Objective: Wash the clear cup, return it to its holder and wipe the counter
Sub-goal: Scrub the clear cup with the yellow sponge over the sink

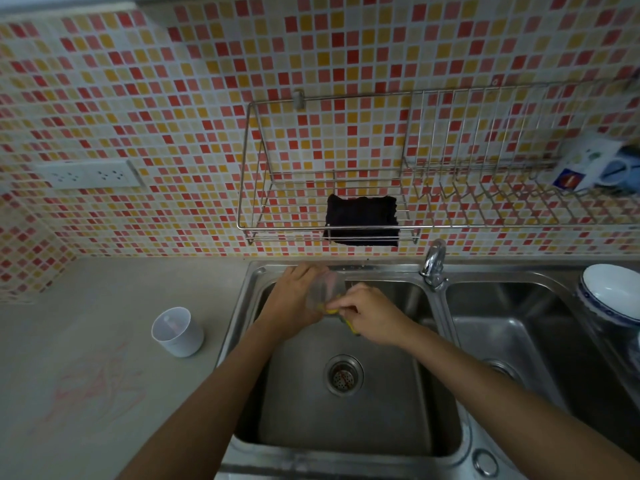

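Washing stage: left hand (298, 299) grips the clear cup (323, 289) over the sink (346, 427); right hand (372, 315) fingers pinch what appears a yellow sponge (332, 310). Holder (178, 332) and stained tabletop (86, 393) await.

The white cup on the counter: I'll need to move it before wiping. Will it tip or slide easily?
The white cup looks like thin plastic and empty, so probably light and easily nudged. Its base seems narrower than its rim, so a high push may tip it.

Light was dim and even, frame darkening toward corners. Soft glare sat on the faucet (433, 263) and sink (346, 427) steel. Wide-angle lens bowed the tiled wall (173, 116); right-edge rack (485, 161) items were smeared, soft.
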